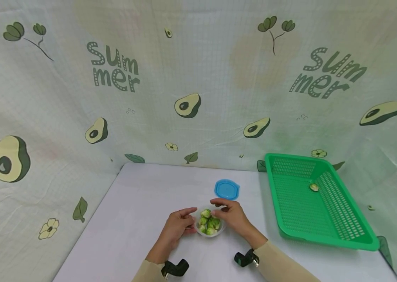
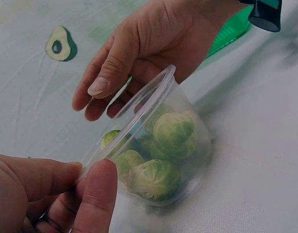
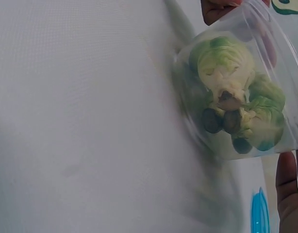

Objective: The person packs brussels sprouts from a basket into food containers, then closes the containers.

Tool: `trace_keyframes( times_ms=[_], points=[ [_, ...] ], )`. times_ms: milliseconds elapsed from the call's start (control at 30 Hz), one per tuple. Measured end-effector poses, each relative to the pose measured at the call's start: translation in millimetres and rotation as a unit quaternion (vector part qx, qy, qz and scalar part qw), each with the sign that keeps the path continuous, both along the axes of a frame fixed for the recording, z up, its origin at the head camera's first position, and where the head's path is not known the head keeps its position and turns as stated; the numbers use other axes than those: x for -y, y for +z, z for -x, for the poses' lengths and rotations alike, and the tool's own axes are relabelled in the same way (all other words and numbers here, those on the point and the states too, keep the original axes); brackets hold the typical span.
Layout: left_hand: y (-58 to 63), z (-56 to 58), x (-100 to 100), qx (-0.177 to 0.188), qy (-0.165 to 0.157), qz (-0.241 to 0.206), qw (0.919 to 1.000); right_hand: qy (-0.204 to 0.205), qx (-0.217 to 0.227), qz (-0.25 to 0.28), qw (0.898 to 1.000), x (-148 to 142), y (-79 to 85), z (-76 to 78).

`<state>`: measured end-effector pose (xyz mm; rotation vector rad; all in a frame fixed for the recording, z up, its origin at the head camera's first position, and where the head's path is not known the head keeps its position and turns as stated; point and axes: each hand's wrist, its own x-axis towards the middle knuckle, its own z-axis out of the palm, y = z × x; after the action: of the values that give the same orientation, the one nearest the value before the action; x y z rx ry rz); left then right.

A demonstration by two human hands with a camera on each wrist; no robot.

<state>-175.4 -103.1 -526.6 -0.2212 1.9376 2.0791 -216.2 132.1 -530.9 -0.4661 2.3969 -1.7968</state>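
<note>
A clear round plastic tub (image 2: 195, 141) holds several Brussels sprouts (image 1: 210, 224) and stands on the white table. My left hand (image 1: 180, 225) pinches its rim at the left side between thumb and fingers (image 2: 97, 194). On the tub's far right side, my right hand (image 1: 231, 214) hovers at the rim, its thumb (image 2: 107, 80) over the opening and its fingers loosely bent. Nothing shows in the right hand's grasp; whether it touches the rim is unclear. In the right wrist view, sprouts (image 3: 226, 68) show through the tub wall.
A blue plastic lid (image 1: 227, 189) lies flat just beyond the tub. To the right stands a green perforated basket (image 1: 300, 211) with one sprout (image 1: 314, 187) in it. A printed avocado cloth (image 1: 219, 78) hangs behind the table (image 1: 128, 227).
</note>
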Motion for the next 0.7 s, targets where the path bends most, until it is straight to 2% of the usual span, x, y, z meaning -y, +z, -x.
trace_keyframes(
  times_ms=[333, 700],
  points=[
    [-2.4, 0.4, -0.5, -0.003, -0.001, -0.001, 1.0, -0.019, -0.016, 0.019, 1.0, -4.9, 17.1, 0.0],
    [-1.8, 0.0, -1.2, -0.003, -0.003, -0.008, 1.0, -0.042, -0.056, 0.034, 0.997, -19.2, 35.5, -0.6]
  ],
)
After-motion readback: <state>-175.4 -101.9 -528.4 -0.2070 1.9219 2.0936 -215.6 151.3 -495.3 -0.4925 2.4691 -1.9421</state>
